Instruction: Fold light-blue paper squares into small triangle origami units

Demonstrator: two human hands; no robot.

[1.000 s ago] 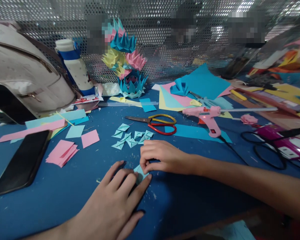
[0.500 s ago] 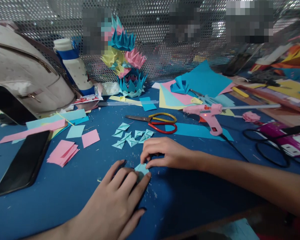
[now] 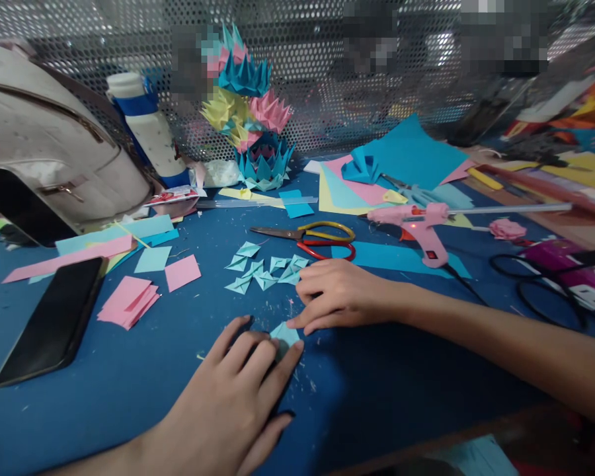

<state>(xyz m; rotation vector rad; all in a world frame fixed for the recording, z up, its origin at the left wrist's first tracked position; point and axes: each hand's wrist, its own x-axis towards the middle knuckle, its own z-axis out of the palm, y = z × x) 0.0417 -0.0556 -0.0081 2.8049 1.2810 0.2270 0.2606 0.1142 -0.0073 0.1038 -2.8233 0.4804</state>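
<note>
A small folded piece of light blue paper lies on the blue table in front of me. My left hand rests over its left side, fingers spread, with fingertips pressing it down. From the right, my right hand touches the paper's top corner with an outstretched index fingertip, its other fingers bent and the thumb a little apart. Just beyond sit several small folded light blue paper pieces. Behind them lie scissors with one yellow and one red handle.
To the left are pink paper squares, a black phone and a backpack. A paper-flower stack and a bottle stand behind. On the right, a pink glue gun trails a cord near my right forearm.
My right hand has shifted slightly right, and its thumb has come away from the paper while the index fingertip stays on it. My left hand keeps its place on the paper.
</note>
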